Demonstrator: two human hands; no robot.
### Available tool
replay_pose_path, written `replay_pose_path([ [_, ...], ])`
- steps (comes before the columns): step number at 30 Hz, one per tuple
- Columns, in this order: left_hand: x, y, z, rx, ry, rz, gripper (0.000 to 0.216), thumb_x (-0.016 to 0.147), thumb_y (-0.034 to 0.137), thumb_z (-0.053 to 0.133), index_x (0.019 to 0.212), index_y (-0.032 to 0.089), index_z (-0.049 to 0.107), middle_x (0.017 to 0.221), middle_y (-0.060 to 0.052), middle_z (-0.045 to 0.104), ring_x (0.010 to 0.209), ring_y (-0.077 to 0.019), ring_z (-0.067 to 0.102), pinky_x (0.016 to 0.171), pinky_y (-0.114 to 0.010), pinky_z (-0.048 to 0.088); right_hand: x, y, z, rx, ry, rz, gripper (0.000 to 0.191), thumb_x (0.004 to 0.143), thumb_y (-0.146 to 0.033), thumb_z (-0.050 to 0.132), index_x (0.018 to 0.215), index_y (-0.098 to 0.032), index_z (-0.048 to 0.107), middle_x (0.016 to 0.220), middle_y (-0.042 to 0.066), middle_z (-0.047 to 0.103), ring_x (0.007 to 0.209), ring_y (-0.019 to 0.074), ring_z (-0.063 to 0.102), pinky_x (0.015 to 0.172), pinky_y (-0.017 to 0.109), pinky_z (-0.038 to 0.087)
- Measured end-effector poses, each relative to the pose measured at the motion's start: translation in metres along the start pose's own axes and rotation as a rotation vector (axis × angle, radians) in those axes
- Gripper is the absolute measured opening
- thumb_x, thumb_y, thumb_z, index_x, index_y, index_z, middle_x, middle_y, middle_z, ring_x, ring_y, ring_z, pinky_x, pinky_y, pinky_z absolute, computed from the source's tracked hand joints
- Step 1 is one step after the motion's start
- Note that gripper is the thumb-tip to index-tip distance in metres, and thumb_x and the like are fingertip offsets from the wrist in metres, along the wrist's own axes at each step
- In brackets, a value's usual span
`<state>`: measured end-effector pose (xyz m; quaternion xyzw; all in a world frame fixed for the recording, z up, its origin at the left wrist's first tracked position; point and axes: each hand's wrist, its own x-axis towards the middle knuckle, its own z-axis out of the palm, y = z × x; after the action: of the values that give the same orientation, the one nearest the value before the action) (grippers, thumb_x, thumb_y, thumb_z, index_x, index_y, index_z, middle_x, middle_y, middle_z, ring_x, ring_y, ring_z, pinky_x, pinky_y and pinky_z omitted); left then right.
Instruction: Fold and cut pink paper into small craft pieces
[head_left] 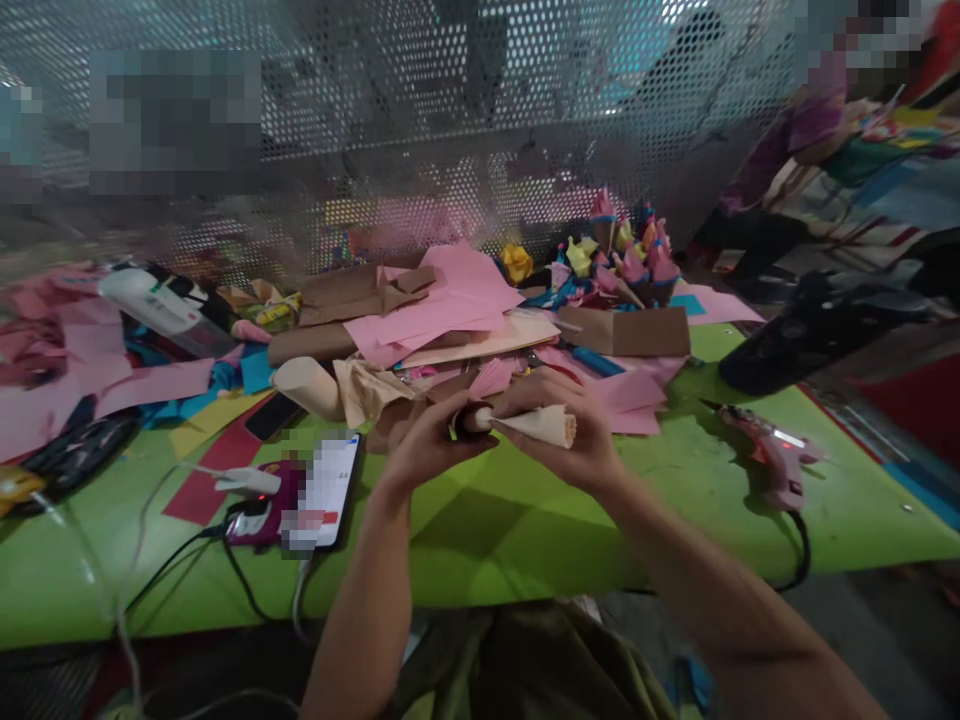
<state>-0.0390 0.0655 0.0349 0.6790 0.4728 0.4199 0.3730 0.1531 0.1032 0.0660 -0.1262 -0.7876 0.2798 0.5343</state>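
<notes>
Both hands meet over the front middle of the green table. My right hand (577, 425) is closed round a cream paper cone (551, 427), whose wide ruffled end points right. The narrow end points left into the grip of my left hand (431, 445). Those fingers curl round a small dark brown rolled piece (469, 418), mostly hidden by the hand, with a pale tip showing at its opening. Whether the tip belongs to the cone, I cannot tell. Behind the hands lie pink paper sheets (465, 290) and crumpled cream paper (367, 393).
A pink glue gun (784, 465) lies on the table (862, 520) at right, near a black bottle (810, 335). A phone (330, 490) and a power strip (259, 515) with cables are at left. Finished paper cones (652, 260) stand at the back before a perforated metal screen (420, 120).
</notes>
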Motion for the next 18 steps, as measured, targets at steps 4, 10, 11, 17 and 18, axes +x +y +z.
replay_pose_path([
  [4,0.001,0.008,-0.001,0.062,-0.020,0.016,0.024,0.079,0.032,0.071,0.094,0.016,0.060,0.091,-0.004,0.065,0.083,-0.0156,0.059,0.075,-0.026,0.047,0.001,-0.002,0.000,-0.087,-0.058,-0.094,0.010,0.090,-0.022,0.058,0.093,-0.023,0.068,0.084,0.005,0.072,0.079,0.0185,0.065,0.074,0.034,0.050],
  [10,-0.001,0.009,0.001,0.155,-0.040,0.004,0.020,0.080,0.025,0.064,0.098,0.018,0.058,0.088,-0.001,0.063,0.081,-0.0154,0.056,0.073,-0.025,0.045,-0.005,0.004,0.009,-0.261,-0.112,-0.153,0.017,0.091,-0.015,0.053,0.094,-0.022,0.068,0.089,0.005,0.075,0.079,0.0186,0.062,0.071,0.033,0.043],
  [11,-0.001,0.009,0.001,0.172,-0.045,0.000,0.019,0.080,0.024,0.063,0.097,0.018,0.058,0.088,-0.001,0.063,0.080,-0.0154,0.056,0.073,-0.025,0.045,-0.006,0.004,0.010,-0.283,-0.126,-0.155,0.018,0.090,-0.014,0.053,0.094,-0.022,0.068,0.090,0.005,0.075,0.078,0.0187,0.061,0.070,0.033,0.042],
  [17,-0.001,0.003,0.000,0.163,-0.024,0.016,0.021,0.079,0.024,0.064,0.098,0.017,0.057,0.085,0.000,0.061,0.081,-0.0154,0.055,0.075,-0.025,0.046,-0.001,0.000,0.005,-0.274,-0.259,-0.108,0.021,0.083,-0.021,0.052,0.097,-0.019,0.067,0.090,0.007,0.072,0.080,0.0218,0.059,0.073,0.037,0.041],
  [18,-0.001,0.001,0.000,0.151,-0.014,0.019,0.023,0.080,0.025,0.065,0.100,0.017,0.057,0.087,-0.001,0.061,0.081,-0.0155,0.056,0.075,-0.026,0.046,0.000,-0.001,0.004,-0.260,-0.270,-0.105,0.021,0.083,-0.023,0.052,0.097,-0.019,0.067,0.091,0.007,0.071,0.081,0.0223,0.059,0.074,0.038,0.041],
])
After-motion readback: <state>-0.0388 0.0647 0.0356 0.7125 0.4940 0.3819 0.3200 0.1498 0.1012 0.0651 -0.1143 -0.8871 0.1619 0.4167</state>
